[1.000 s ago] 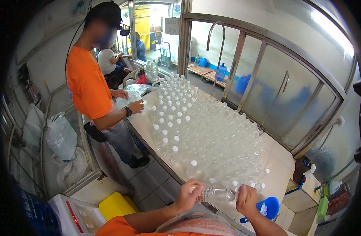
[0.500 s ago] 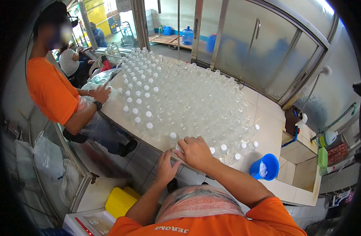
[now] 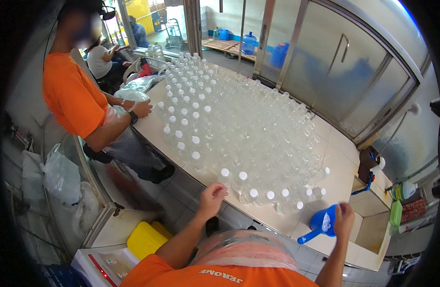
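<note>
While the left hand (image 3: 213,199) is half-open near bottles (image 3: 224,177), the right hand (image 3: 344,219) is at the dipper (image 3: 317,221), grip indeterminable.

Dozens of clear bottles (image 3: 251,134) show, too crowded to count exactly. There is one blue dipper (image 3: 316,221), white caps (image 3: 326,222) in it too blurred to count, and two blue jugs (image 3: 249,43) behind.

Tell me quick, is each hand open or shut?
Left hand: half-curled beside a white-capped clear plastic bottle; grip unclear.
Right hand: at the rim of a round blue plastic dipper; grip unclear.
</note>
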Demonstrator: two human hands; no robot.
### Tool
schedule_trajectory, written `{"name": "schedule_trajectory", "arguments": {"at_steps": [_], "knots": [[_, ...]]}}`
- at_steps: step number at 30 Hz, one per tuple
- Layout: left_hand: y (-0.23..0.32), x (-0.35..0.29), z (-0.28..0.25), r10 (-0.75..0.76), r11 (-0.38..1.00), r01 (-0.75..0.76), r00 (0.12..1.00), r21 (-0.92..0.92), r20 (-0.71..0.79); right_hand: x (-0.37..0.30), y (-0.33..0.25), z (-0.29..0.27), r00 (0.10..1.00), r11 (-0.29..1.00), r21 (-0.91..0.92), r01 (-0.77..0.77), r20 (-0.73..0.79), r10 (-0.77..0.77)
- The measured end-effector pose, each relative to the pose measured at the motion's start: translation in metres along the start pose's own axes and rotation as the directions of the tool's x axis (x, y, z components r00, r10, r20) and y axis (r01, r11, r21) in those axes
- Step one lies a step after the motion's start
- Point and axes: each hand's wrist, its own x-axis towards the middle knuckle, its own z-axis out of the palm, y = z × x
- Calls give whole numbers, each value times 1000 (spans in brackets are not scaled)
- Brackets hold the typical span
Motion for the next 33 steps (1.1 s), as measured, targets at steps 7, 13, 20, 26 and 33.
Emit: {"name": "schedule_trajectory", "arguments": {"at_steps": [7,13,20,26,33], "knots": [[129,109,-82,527,510,-210,843,834,-109,2,114,23,949,959,-283,23,309,69],[154,179,-73,192,170,159,963,973,-191,4,149,69,932,886,-451,112,357,64],[155,205,-75,59,161,200,976,967,-211,9,175,83,957,890,-432,148,290,-19],[196,163,-68,385,390,80,891,917,-242,-4,153,55,972,973,90,-211,126,199],[278,52,-31,724,397,-282,681,873,-110,-13,115,20,810,268,803,-533,394,434]]}}
